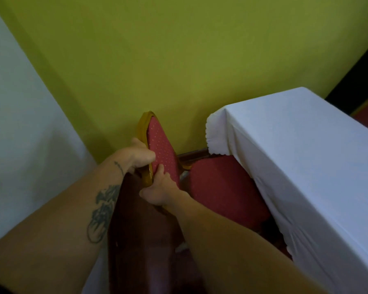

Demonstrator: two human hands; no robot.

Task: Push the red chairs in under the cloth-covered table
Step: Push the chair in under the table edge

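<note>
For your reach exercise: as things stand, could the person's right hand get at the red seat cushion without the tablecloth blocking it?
Probably yes. The right hand grips the chair back right beside the seat cushion, whose near part lies uncovered; the white tablecloth overhangs only its far side.

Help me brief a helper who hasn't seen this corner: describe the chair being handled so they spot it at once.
Start at the white-clothed table against the green wall. Just left of its corner stands a red chair, its seat partly under the cloth. Its dotted red backrest has a golden wooden frame, gripped by the left hand and right hand.
</note>
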